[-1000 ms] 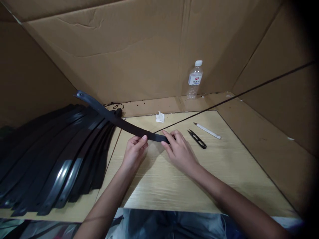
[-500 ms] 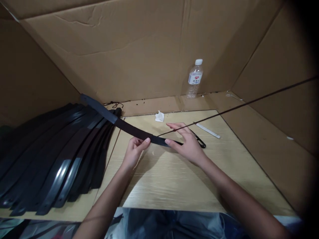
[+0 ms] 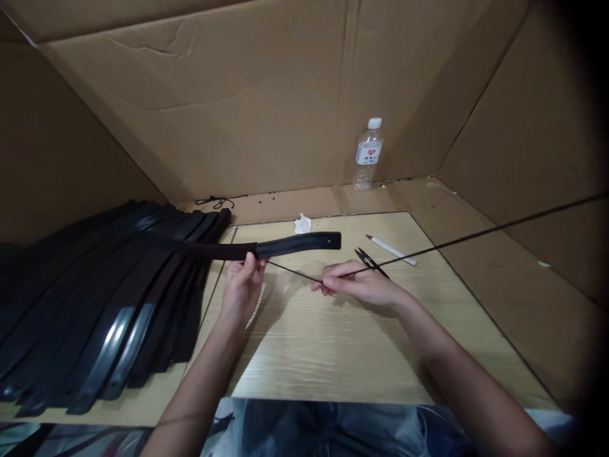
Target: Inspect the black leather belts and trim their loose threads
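My left hand (image 3: 243,285) pinches a long curved black strip (image 3: 297,244) near the edge of its dark cord wrapping (image 3: 228,251). The strip's bare right end has a small hole and points right above the table. A dark cord (image 3: 457,242) runs from the wrapping's edge through the closed fingers of my right hand (image 3: 354,285) and on to the right edge of view. Just behind my right hand lie black thread snips (image 3: 371,261), partly covered by it.
Several similar black strips (image 3: 109,304) lie fanned on the left of the wooden table (image 3: 304,343). Behind are a white pencil (image 3: 392,250), a crumpled white scrap (image 3: 302,223), a plastic bottle (image 3: 368,152) and a loose black string (image 3: 216,202). Cardboard walls (image 3: 238,114) surround the table.
The strip has turned so its right end swung up and away. My right hand has left the strip and closed on the cord, drawing it lower. More of the thread snips shows.
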Demonstrator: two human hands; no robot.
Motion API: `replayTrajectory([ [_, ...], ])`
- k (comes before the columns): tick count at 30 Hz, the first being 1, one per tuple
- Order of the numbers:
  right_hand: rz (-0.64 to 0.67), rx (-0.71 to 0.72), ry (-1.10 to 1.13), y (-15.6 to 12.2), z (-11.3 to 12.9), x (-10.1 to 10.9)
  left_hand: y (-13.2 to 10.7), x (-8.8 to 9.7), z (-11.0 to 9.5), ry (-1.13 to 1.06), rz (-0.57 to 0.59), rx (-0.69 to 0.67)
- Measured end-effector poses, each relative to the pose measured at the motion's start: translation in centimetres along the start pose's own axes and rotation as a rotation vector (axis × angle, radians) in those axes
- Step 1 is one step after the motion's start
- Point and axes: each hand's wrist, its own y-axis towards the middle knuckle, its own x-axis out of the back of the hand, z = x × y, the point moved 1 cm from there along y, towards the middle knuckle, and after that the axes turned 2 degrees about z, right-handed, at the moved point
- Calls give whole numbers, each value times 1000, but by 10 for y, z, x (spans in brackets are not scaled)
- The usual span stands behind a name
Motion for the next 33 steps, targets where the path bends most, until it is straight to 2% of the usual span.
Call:
replayTrajectory([
  [2, 50, 7, -99, 0, 1, -1, 1, 2, -1, -25, -61, 27],
  [3, 18, 3, -156, 1, 0, 1, 1, 3, -1, -26, -82, 40],
  [5, -150, -31, -278, 1, -6, 11, 2, 3, -2, -9, -107, 42],
  [7, -355, -124, -437, -1, -16, 25, 2, 3, -2, 9, -123, 24],
  [11, -567, -465, -835, -9, -31, 48, 3, 3, -3, 30, -152, 6],
  [15, -618, -773, -981, -16, -37, 57, 1, 1, -4, 48, -162, 0],
  [18, -576, -855, -966, -17, -41, 58, -1, -1, -6, 62, -167, -11],
  [23, -537, -782, -939, -14, -41, 56, -1, 0, -6, 63, -144, -17],
  [25, -536, -708, -908, -12, -40, 52, -1, 0, -5, 62, -143, -8],
  [28, -485, -442, -733, -7, -38, 37, -1, 0, -4, 36, -167, 14],
  [31, -337, -133, -534, 4, -36, 11, -2, -3, -3, 6, -182, 36],
  [33, -285, -23, -453, 12, -33, -10, -4, -5, -1, -5, -172, 48],
])
